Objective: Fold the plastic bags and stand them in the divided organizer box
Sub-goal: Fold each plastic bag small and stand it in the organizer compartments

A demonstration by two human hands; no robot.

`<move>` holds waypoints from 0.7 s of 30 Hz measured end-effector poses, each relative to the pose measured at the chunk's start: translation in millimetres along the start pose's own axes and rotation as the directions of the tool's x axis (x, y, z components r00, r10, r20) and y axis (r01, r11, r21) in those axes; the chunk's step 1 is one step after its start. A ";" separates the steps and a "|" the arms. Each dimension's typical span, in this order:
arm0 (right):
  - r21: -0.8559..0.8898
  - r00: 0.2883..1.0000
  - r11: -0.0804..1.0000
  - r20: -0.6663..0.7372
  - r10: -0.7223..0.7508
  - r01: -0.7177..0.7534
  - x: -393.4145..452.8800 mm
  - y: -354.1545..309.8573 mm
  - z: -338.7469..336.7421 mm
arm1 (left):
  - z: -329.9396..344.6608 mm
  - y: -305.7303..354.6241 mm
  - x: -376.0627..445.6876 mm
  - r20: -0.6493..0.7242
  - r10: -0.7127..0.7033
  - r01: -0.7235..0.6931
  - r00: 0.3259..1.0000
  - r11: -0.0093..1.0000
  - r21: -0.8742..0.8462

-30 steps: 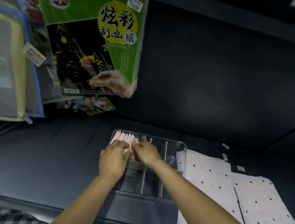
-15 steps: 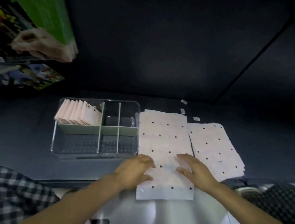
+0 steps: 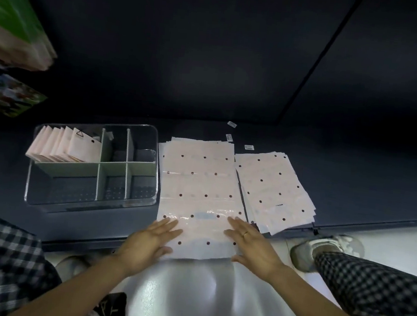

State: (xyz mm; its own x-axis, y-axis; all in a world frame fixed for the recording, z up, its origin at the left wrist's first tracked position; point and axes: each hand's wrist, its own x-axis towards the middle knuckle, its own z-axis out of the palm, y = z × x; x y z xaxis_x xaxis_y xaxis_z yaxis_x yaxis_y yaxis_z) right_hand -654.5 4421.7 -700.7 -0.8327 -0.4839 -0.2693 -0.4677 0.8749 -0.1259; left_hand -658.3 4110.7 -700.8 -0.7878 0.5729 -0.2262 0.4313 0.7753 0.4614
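At the far left edge of the view a green printed package (image 3: pixel 7 18) hangs blurred and cut off, its print unreadable. Toward the left of the dark shelf (image 3: pixel 7 161) sits the clear plastic divided organizer box (image 3: pixel 41 198), its near wall close to the shelf's front edge; a row of folded pale pink bags (image 3: pixel 64 148) stands upright in its back-left compartment, while the other compartments look bare, though glare and the clear walls make that hard to confirm. Just right of the box lies a flat stack of pale pink plastic bags with dark dots (image 3: pixel 199 182), its near end overhanging the shelf's front edge. The left hand (image 3: pixel 149 244) rests spread and flat on the stack's near-left corner; the right hand (image 3: pixel 252 246), a ring on one finger, lies equally flat and spread on its near-right side. Neither pinches anything. This looks like the start of a new bag: the next move probably calls for peeling only the top sheet free, which slippery film may resist. Further right, a second, fanned stack of dotted bags (image 3: pixel 276 191) reaches the front edge. How many bags each stack holds cannot be told.
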 end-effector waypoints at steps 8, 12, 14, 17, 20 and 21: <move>-0.082 0.998 0.997 -0.061 0.006 -0.011 2.2 0.1 9.4 | -3.0 -2.4 -10.1 0.061 -0.027 0.028 0.998 1.000 -0.005; 0.015 0.995 0.999 -0.091 0.045 -0.044 3.2 3.3 12.7 | -3.0 4.0 -12.0 0.062 -0.013 0.010 0.998 0.999 0.047; 0.035 0.997 0.999 -0.064 0.042 -0.040 3.4 5.1 12.5 | -2.9 6.3 -10.0 0.032 -0.033 0.032 0.999 0.999 0.011; 0.043 0.999 0.999 -0.042 0.029 -0.028 2.6 7.3 8.7 | -6.1 8.6 -7.8 -0.009 -0.041 0.040 0.999 0.998 -0.046; 0.108 1.000 0.994 -0.017 -0.001 0.003 0.9 8.6 -4.0 | -14.1 15.7 -5.1 -0.074 -0.093 0.078 0.993 0.979 -0.186; 0.161 1.000 0.987 0.006 0.014 -0.015 0.9 8.8 -12.0 | -18.0 18.4 -3.1 -0.095 -0.121 0.095 0.988 0.965 -0.245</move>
State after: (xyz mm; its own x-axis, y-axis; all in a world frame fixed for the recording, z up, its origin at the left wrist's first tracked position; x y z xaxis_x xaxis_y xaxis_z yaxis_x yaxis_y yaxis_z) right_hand -662.9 4428.7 -690.7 -0.8372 -0.4717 -0.2768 -0.4016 0.8738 -0.2744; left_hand -655.8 4118.4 -676.2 -0.8726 0.4467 -0.1976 0.2338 0.7372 0.6340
